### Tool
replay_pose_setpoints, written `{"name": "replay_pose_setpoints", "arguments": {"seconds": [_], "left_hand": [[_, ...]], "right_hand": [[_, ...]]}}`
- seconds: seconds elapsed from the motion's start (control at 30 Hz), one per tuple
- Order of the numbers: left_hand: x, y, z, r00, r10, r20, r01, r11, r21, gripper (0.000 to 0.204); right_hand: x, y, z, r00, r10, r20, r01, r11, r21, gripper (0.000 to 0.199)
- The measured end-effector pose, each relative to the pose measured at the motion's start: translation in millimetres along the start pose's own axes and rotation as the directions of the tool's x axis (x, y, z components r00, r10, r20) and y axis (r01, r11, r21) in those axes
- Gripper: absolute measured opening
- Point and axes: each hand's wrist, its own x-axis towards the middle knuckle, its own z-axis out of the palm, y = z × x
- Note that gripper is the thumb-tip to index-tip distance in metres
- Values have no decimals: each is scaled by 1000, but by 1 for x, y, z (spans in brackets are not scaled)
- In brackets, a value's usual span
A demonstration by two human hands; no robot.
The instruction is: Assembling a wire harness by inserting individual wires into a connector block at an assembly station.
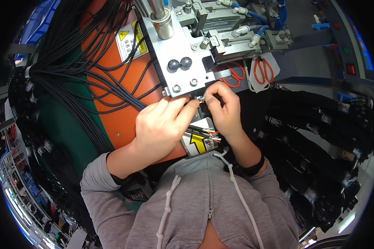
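Meeting at the near edge of the metal block [183, 76], your two hands close in around a small bunch of coloured wires [201, 98]. Your right hand [225, 110] has thumb and forefinger pinched on the wires from the right. Your left hand [160, 124] is curled just beside them, its thumb near the wires and its other fingertips against the block's edge; you cannot tell here whether it grips anything. Below that hand, black cable ends [198, 129] with stripped, coloured cores lie across the yellow arrow [198, 144] on a label. To your left, black cables [50, 71] fan out over the orange panel [112, 128] toward your left hand. Two black knobs [185, 63] stand on the block. Beyond your right hand lie red-handled scissors [264, 68], and farther right hang dark bundles [320, 128].
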Motion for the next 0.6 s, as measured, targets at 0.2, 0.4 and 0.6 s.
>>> {"name": "replay_pose_setpoints", "arguments": {"seconds": [0.2,0.4,0.6], "left_hand": [[-8,8,-17,992,-56,117,43,994,104,26],[-9,4,-17,975,-146,170,124,983,134,24],[9,-3,-17,980,136,-146,-147,987,-65,20]], "right_hand": [[2,-2,-7,997,82,-2,-81,992,-92,9],[8,-23,-20,792,-517,324,565,823,-68,12],[8,-27,-25,739,-612,281,614,784,94,21]]}}
